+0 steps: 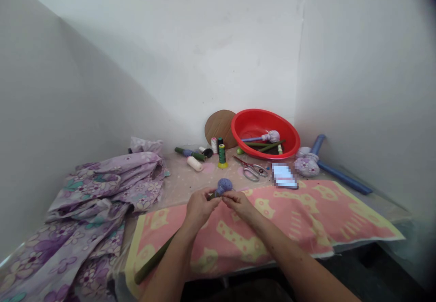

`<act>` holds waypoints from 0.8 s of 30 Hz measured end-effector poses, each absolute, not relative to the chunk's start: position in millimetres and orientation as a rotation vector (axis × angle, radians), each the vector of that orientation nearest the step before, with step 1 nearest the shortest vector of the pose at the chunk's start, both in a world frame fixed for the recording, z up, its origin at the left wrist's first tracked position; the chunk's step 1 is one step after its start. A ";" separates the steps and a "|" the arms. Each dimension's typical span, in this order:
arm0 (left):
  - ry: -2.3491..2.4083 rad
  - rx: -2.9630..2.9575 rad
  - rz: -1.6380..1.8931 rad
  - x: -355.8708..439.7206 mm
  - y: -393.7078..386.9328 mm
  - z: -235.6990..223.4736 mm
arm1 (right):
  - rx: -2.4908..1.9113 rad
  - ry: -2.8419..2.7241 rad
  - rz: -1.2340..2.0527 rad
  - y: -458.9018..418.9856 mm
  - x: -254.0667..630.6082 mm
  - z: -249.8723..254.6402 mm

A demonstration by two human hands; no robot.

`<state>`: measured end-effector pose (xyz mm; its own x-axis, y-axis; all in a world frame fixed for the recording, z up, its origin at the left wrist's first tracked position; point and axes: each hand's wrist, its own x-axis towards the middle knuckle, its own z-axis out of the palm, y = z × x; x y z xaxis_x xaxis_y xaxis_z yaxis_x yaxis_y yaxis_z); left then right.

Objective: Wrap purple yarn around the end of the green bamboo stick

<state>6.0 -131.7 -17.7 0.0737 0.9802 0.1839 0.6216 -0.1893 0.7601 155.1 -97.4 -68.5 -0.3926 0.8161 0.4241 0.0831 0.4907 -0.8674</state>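
Blue-headed green stick (225, 185) is held above the near side of the bench (177, 184), over a pink-and-yellow towel (272, 229), its long lower end slanting toward the front edge beneath the left forearm. Left hand (200, 207): fingers closed around the stick just below the head. Right hand (241, 203): thumb and fingertips drawn together at the base of the head; whether a thread is pinched there cannot be told. Principal risk, in my judgement: should the left grip ease, the stick could twist and the wrapping at the neck slacken. The long tail, if caught by the forearm, could lever the head out of line. The towel appears loose, so dragging arms might ruck it. Secondary risks: a careless reach could tip the upright green spool (222, 157), roll the white spool (194, 164) lying on its side, or push the scissors (252, 170) against the nearby phone (284, 176).
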 end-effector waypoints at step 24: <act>1.764 1.997 0.728 5.4 -130.4 -15.0 | -0.940 -2.107 0.442 -103.9 156.8 -73.4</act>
<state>5.4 -130.4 -15.0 0.0794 0.9883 0.1305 0.7928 -0.1419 0.5927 156.8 -103.9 -73.4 -0.4296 0.7446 0.5109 0.4768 0.6675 -0.5719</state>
